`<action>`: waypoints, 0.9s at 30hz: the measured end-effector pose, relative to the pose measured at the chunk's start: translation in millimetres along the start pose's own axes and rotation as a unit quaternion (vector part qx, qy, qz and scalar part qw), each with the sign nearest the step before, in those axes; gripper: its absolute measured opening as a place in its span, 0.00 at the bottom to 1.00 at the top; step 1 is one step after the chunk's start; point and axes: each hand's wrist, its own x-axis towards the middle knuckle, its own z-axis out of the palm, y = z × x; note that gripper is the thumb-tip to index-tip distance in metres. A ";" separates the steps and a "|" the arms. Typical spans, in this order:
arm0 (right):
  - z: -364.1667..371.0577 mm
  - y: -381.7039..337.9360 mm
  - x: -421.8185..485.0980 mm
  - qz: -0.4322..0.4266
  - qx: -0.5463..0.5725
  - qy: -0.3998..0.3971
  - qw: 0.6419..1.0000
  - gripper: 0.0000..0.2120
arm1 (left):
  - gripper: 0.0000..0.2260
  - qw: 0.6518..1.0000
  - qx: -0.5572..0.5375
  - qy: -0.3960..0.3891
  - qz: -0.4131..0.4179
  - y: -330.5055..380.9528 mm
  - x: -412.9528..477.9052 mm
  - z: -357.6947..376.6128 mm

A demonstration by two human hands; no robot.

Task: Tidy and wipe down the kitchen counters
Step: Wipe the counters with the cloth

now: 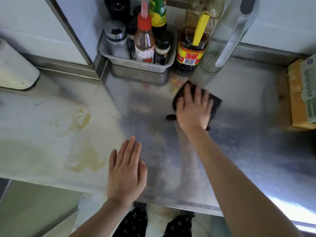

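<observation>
My right hand (194, 108) presses flat on a dark cloth (216, 104) on the steel counter (239, 151), just in front of the sauce bottles; it is motion-blurred. Part of the cloth sticks out past my fingers on the right and at the left edge. My left hand (126, 170) lies flat with fingers together near the counter's front edge, holding nothing. Yellowish stains (85, 161) mark the pale counter surface to the left.
A grey perforated basket (142, 65) of condiment bottles stands at the back. Beside it are a large dark sauce bottle (190, 50) and a clear jug (227, 40). A cardboard box (301, 93) sits at the right edge, and a white container (15, 69) far left.
</observation>
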 end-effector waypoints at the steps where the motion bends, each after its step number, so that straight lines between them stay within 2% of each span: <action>1: 4.5 -15.1 -9.9 -0.078 -0.007 -0.017 0.997 0.25 | 0.23 1.000 0.000 -0.003 0.000 0.2 -0.2 -0.4; 3: 6.6 -25.5 -23.4 -0.212 -0.043 -0.065 0.974 0.25 | 0.23 1.000 0.005 -0.015 -0.001 -0.1 -0.3 -1.2; 5: 2.0 -8.0 -15.8 -0.243 -0.067 -0.077 0.965 0.25 | 0.23 1.000 0.007 -0.026 -0.003 -0.5 -0.8 -1.9; 7: -3.1 20.4 -9.3 -0.176 -0.067 -0.041 0.981 0.26 | 0.24 0.999 0.006 -0.033 -0.006 -0.8 -0.4 -2.0; 10: -5.4 39.5 -24.0 -0.012 -0.028 -0.013 0.999 0.26 | 0.23 1.000 0.003 -0.028 -0.005 -0.2 -0.2 -2.0; 11: -2.5 33.5 -37.7 0.002 -0.022 -0.004 1.000 0.26 | 0.23 1.000 0.003 -0.027 -0.003 0.2 -0.4 -2.2; 12: 0.4 23.9 -54.1 -0.027 -0.023 -0.003 0.999 0.26 | 0.23 1.000 0.001 -0.027 -0.003 0.3 -0.6 -2.5; 14: 6.3 7.3 -88.0 -0.182 -0.048 -0.037 0.981 0.25 | 0.23 1.000 0.000 -0.028 -0.005 0.2 -0.6 -3.3; 15: 8.6 7.4 -101.7 -0.268 -0.075 -0.054 0.959 0.24 | 0.23 1.000 0.001 -0.029 -0.004 0.5 -0.2 -3.8; 16: 7.1 12.8 -109.9 -0.325 -0.097 -0.069 0.938 0.24 | 0.23 1.000 0.001 -0.028 -0.003 0.9 -0.1 -4.3; 17: 3.3 23.1 -112.1 -0.339 -0.104 -0.078 0.932 0.24 | 0.23 1.000 -0.001 -0.027 -0.002 1.4 -0.3 -4.8; 19: -2.7 50.3 -113.1 -0.256 -0.091 -0.067 0.960 0.25 | 0.23 1.000 -0.007 -0.023 0.002 1.9 -1.0 -5.3; 21: -7.9 70.1 -123.0 -0.085 -0.057 -0.047 0.994 0.26 | 0.23 1.000 -0.014 -0.019 0.005 1.8 -1.4 -5.1; 23: -5.9 66.7 -147.1 0.026 -0.028 -0.027 0.999 0.25 | 0.23 1.000 -0.019 -0.016 0.008 2.1 -1.6 -5.0; 24: -3.8 58.8 -163.4 0.022 -0.030 -0.032 0.999 0.25 | 0.23 1.000 -0.020 -0.014 0.011 2.2 -1.8 -4.9; 27: 2.3 51.3 -203.2 -0.137 -0.081 -0.070 0.985 0.24 | 0.24 0.999 -0.023 -0.016 0.015 1.0 -1.9 -4.2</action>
